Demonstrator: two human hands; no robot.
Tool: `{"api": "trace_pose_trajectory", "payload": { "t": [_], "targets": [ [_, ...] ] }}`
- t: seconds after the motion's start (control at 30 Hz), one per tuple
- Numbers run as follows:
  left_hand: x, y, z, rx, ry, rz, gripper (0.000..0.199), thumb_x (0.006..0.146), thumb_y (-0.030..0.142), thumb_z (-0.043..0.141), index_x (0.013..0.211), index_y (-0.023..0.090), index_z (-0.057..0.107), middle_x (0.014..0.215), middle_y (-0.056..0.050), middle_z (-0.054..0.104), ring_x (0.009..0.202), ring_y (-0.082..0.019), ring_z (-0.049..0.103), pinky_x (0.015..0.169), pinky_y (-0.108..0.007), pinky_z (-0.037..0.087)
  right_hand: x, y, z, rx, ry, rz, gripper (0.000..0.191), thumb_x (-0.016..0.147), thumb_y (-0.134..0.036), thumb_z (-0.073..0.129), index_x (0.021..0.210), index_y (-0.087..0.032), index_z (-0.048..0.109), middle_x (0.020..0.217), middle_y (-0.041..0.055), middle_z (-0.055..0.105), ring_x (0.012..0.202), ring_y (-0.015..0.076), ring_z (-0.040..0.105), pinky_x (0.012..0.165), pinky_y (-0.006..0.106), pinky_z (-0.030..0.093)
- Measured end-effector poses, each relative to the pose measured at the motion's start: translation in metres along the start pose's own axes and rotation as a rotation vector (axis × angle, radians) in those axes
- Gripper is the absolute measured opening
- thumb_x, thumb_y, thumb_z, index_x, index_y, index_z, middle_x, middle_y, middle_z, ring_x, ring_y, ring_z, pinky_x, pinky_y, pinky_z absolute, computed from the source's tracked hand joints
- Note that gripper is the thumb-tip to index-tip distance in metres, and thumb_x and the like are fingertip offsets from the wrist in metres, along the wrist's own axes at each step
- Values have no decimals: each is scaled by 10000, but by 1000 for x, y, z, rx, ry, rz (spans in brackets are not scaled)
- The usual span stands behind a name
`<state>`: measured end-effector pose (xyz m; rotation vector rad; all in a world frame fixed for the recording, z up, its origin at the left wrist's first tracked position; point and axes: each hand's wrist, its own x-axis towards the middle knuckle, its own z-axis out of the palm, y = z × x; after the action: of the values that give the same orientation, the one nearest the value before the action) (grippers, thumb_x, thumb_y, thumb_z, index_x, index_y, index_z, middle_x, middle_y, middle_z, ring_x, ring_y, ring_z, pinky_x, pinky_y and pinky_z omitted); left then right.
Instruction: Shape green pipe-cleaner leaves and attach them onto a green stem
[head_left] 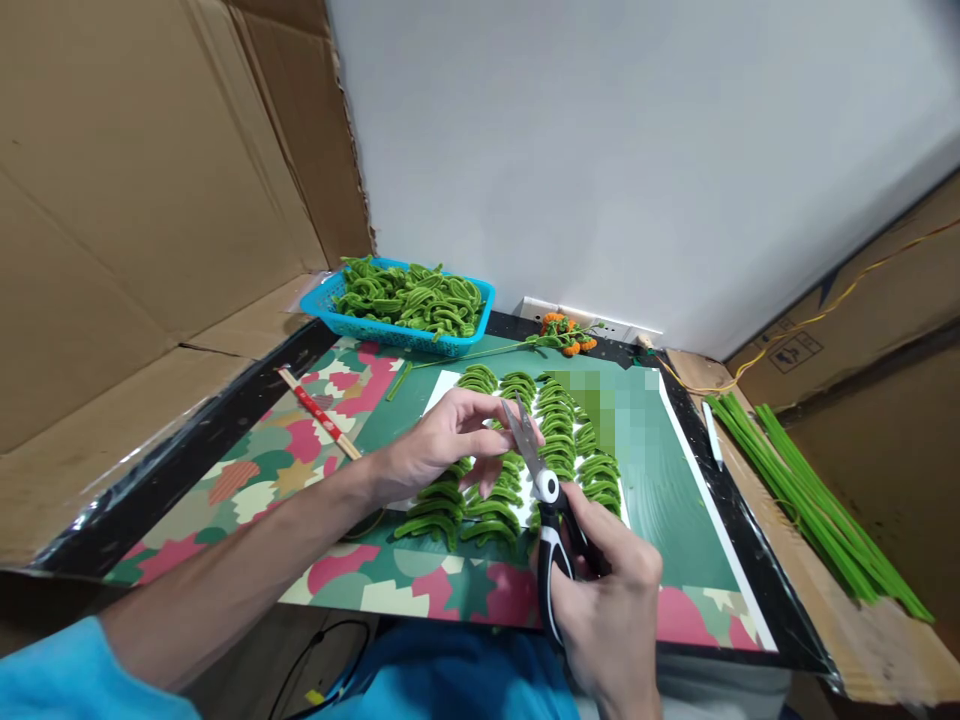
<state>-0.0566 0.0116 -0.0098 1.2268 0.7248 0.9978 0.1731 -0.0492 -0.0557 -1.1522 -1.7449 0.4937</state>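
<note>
Black-and-white scissors (550, 490) are gripped by my right hand (615, 585), its fingers through the handles and the blades pointing up and away. My left hand (469, 430) is closed in a pinch beside the blade tips; what it holds, if anything, is too small to make out. Below both hands, curved green fuzzy pieces (557, 430) lie in several columns on a white sheet (444, 388) and the green mat (667, 500).
A blue basket (457, 345) heaped with green pieces stands at the back left. Orange flowers (574, 335) lie behind the sheet. Wrapped chopsticks (321, 415) are at left; green stems (817, 505) and a white stick (712, 435) at right. Cardboard walls flank the table.
</note>
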Motion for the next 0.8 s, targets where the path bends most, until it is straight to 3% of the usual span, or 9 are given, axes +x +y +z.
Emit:
{"api": "trace_pose_trajectory", "payload": {
  "t": [0.13, 0.33, 0.47, 0.63, 0.8],
  "targets": [
    [0, -1, 2, -4, 46, -51, 270, 935, 372, 809, 1070, 138, 806, 864, -67, 771, 525, -140, 723, 376, -151, 460, 2, 2, 1, -53, 46, -39, 346, 856, -184, 648, 1129, -118, 849, 662, 8, 695, 502, 143, 601, 492, 237, 492],
    [3, -1, 6, 10, 156, -19, 283, 920, 394, 820, 896, 122, 747, 1265, -143, 758, 589, -129, 756, 380, -151, 487, 16, 20, -17, -150, 124, 66, 371, 866, -280, 692, 1170, -141, 851, 812, 62, 826, 601, 195, 737, 593, 262, 555],
    [7, -2, 6, 11, 218, -16, 294, 919, 410, 816, 936, 128, 734, 1117, -109, 790, 517, -97, 706, 357, -139, 453, 43, 49, -47, -411, 188, 197, 423, 857, -366, 700, 1199, -158, 837, 768, 69, 792, 612, 237, 715, 614, 310, 510],
    [8, -5, 3, 20, 202, -30, 315, 942, 444, 793, 988, 150, 689, 910, -66, 794, 458, -106, 682, 346, -145, 429, 79, 87, -68, -779, -103, 352, 496, 926, -333, 650, 1391, -173, 712, 955, 147, 825, 791, 330, 767, 667, 352, 478],
    [8, -6, 1, 35, 190, -72, 346, 967, 493, 758, 1070, 174, 674, 672, -1, 720, 347, -56, 505, 320, -127, 307, 90, 109, -64, -833, -202, 403, 445, 1000, -276, 627, 1419, -134, 680, 1121, 204, 816, 1043, 357, 785, 824, 368, 533]
  ]
}}
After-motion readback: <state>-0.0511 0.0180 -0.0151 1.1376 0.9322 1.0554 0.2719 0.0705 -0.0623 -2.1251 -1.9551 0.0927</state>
